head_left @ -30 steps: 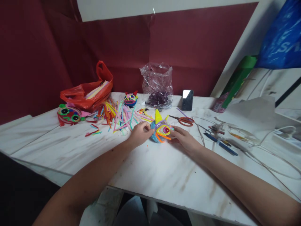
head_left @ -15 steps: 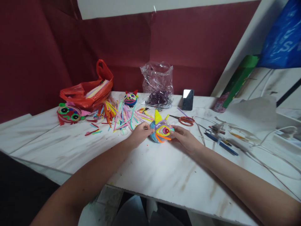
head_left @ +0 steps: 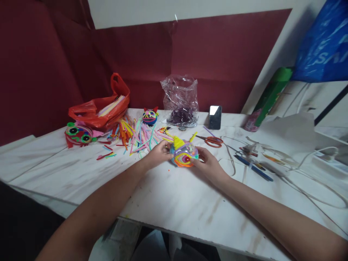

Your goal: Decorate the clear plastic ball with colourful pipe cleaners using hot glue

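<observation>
Between my two hands is a round craft ball (head_left: 181,159) covered in coloured pipe cleaners, with yellow pointed ears, a red-centred eye and a blue side. My left hand (head_left: 160,152) grips its left side, fingers curled behind it. On the other side my right hand (head_left: 207,162) pinches the ball near the eye, the far fingers partly hidden. Just behind lie orange-handled scissors (head_left: 213,141). A heap of cut pipe cleaners (head_left: 141,137) spreads to the left of the ball.
A red plastic bag (head_left: 100,110) stands at the left beside a decorated figure (head_left: 78,134). Farther back are a small cat-faced ball (head_left: 149,116), a clear bag (head_left: 181,101) and a phone (head_left: 215,117). Cables (head_left: 296,181) and a blue pen (head_left: 254,168) lie at right.
The ball has tipped toward me, so more of its top shows and its eye sits lower. Both hands keep their hold. The whole view has shifted slightly.
</observation>
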`<action>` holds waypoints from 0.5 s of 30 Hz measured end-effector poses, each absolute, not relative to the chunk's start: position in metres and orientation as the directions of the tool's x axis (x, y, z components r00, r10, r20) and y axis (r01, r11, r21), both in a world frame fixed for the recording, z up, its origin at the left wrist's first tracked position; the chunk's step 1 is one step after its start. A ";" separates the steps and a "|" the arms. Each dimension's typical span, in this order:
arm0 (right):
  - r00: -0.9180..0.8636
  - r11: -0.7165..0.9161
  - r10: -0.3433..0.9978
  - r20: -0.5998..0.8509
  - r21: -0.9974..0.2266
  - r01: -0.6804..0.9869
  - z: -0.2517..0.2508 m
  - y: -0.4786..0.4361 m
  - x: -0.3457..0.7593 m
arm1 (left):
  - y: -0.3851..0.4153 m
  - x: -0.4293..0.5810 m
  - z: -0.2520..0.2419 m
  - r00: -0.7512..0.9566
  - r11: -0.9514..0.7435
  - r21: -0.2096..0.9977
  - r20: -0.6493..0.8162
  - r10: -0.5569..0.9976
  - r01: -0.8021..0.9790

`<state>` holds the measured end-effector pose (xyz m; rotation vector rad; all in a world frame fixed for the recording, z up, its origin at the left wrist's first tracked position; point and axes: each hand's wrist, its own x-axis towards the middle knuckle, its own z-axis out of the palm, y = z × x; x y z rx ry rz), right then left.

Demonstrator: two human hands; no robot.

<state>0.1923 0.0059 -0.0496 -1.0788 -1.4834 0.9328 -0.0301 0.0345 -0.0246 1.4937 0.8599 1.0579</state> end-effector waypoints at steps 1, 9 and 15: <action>-0.060 0.302 0.953 0.296 -0.940 0.158 -0.050 0.006 0.191 | 0.035 -0.030 -0.025 0.333 -0.196 0.980 0.194 0.923 -0.026; -0.123 0.280 0.956 0.268 -0.956 0.094 -0.046 0.002 0.188 | 0.044 -0.039 -0.028 0.344 -0.225 0.973 0.225 0.911 -0.040; -0.123 0.261 0.960 0.250 -0.961 0.089 -0.043 -0.001 0.186 | 0.047 -0.045 -0.026 0.363 -0.207 0.978 0.205 0.909 -0.033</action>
